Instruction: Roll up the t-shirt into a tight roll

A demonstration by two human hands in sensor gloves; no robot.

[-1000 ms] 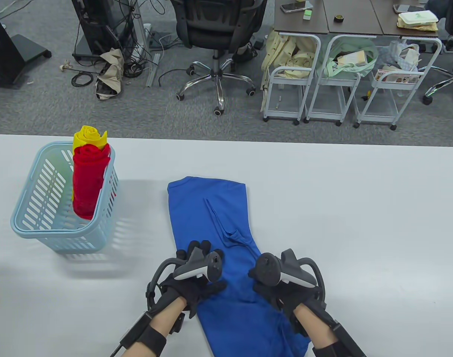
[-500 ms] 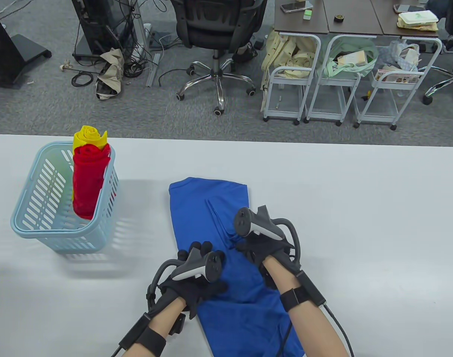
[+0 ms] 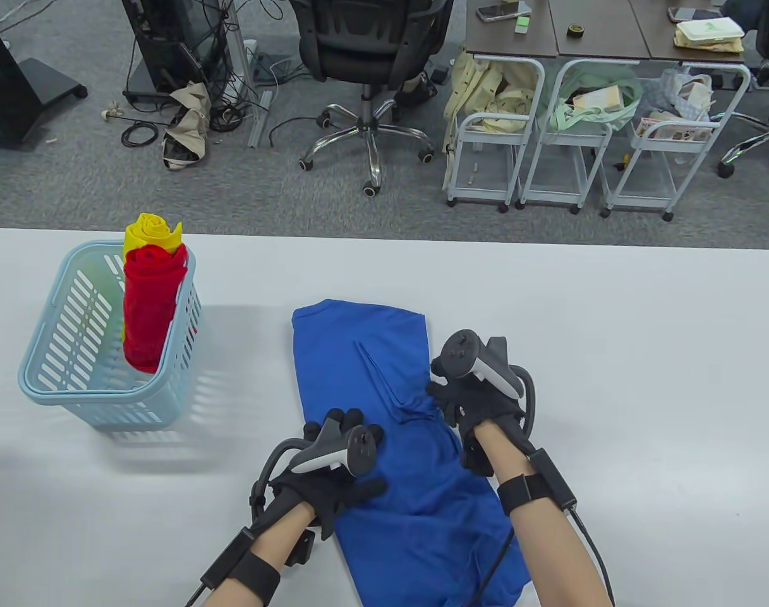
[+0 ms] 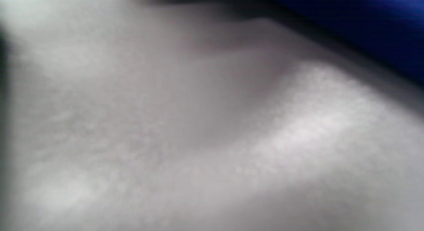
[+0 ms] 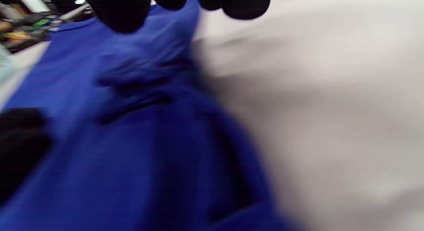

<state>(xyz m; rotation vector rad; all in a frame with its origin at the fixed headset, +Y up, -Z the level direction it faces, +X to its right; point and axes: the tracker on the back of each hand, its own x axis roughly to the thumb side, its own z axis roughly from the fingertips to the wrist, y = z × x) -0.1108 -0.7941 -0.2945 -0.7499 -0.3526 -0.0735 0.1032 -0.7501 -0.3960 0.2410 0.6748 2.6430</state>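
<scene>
A blue t-shirt (image 3: 365, 354), folded into a long strip, lies flat on the white table (image 3: 611, 379), running from mid-table to the near edge. My left hand (image 3: 359, 452) presses on the strip's left edge with straight fingers and holds nothing. My right hand (image 3: 463, 404) lies on the right edge beside a creased fold, its fingers spread over cloth and table. In the right wrist view the fingertips (image 5: 122, 12) hang over the blurred t-shirt (image 5: 132, 141). The left wrist view shows mostly blurred table, with a corner of the t-shirt (image 4: 364, 25) at the top right.
A light blue basket (image 3: 40, 344) stands at the table's left and holds a red roll (image 3: 150, 310) and a yellow roll (image 3: 150, 234) upright. Beyond the far edge are an office chair (image 3: 371, 57), wire carts (image 3: 548, 139) and desks.
My right hand has moved from the near part of the strip forward, then out to its right edge. The far end of the shirt has shifted slightly right. The left hand stays put.
</scene>
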